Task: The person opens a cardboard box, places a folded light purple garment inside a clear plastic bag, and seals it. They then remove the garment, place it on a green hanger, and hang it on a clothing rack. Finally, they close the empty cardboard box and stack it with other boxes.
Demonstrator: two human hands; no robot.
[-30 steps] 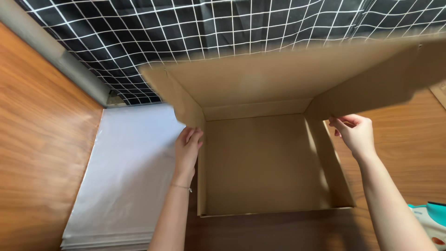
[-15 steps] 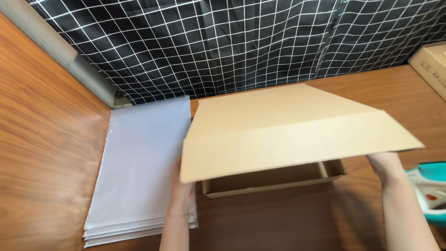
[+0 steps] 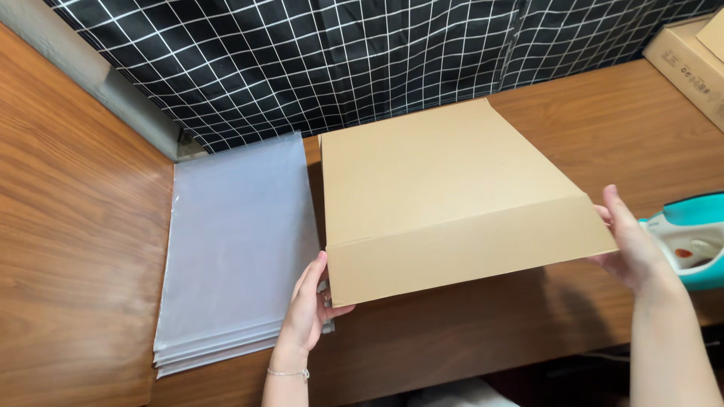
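A flat brown cardboard box point(image 3: 445, 188) lies on the wooden desk point(image 3: 603, 128), its lid folded down over it with the front flap sticking out toward me. My left hand point(image 3: 308, 309) grips the flap's lower left corner, thumb underneath. My right hand point(image 3: 630, 245) holds the flap's right end, fingers pressed along its edge. The inside of the box is hidden by the lid.
A stack of translucent plastic sheets point(image 3: 234, 241) lies left of the box. A teal and white iron point(image 3: 690, 237) rests at the right edge. Another cardboard box point(image 3: 690, 56) stands far right. A black checked curtain point(image 3: 339, 53) hangs behind; a wooden side panel point(image 3: 68, 226) stands left.
The box stood open with the lid raised; both hands have swung the lid down over it. The view has tilted down, bringing the iron into sight.
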